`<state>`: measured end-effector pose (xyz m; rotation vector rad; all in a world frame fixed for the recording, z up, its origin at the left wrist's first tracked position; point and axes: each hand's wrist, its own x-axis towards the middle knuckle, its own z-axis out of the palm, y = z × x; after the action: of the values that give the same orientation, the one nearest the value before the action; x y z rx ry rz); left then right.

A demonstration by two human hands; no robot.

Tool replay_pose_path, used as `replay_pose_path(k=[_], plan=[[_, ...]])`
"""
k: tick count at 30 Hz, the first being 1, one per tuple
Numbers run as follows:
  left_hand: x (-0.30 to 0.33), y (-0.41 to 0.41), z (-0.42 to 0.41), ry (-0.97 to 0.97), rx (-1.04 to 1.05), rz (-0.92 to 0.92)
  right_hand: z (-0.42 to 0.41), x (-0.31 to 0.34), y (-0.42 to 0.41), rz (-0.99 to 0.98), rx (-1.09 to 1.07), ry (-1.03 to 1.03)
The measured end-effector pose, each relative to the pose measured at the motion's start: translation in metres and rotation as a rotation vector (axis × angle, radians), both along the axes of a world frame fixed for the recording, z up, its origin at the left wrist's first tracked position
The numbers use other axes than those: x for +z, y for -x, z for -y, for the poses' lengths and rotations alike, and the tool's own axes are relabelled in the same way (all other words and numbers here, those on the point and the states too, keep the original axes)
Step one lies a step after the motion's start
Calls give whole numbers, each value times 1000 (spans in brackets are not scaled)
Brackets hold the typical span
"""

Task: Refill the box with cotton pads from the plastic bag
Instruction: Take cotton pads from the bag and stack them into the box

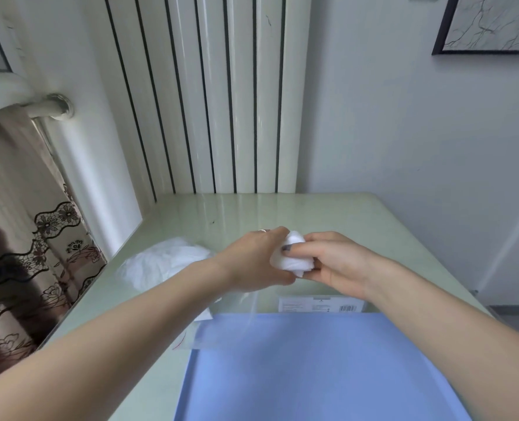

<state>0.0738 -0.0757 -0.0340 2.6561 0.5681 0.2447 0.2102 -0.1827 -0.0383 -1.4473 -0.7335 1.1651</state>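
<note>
Both hands held a wad of pads [291, 256]: left hand [256, 259] curled round it, right hand [331, 262] pinching from opposite; bag [164, 262] lay behind the left fingers; box unseen; squeezing evenly should prevent spilling.

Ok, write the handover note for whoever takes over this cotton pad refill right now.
Left hand: grips the stack of cotton pads from the left.
Right hand: holds the same stack from the right, thumb across its front, above the glass table.
Plastic bag: lies crumpled on the table, left of the hands, white inside.
Clear box: seems to sit just below the hands, behind the blue mat; only its labelled edge shows.
Done: one stack is out of the bag.
Left: put the stack in the box; how full it is cannot be seen.
</note>
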Motion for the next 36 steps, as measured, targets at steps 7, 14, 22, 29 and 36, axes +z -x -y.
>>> replay_pose_path(k=[7,14,22,29,36], plan=[[1,1,-1,-22,10,-26,-6,-1,-2,-11,34,15],[1,-3,-6,-155,-34,-7,-5,2,-2,-16,105,37],[-1,-3,-9,-91,-55,33,-2,1,-1,-8,137,36],[3,-8,2,-188,69,30,-6,-1,1,38,129,41],[6,-6,0,-195,145,15,-1,6,2,-185,52,-27]])
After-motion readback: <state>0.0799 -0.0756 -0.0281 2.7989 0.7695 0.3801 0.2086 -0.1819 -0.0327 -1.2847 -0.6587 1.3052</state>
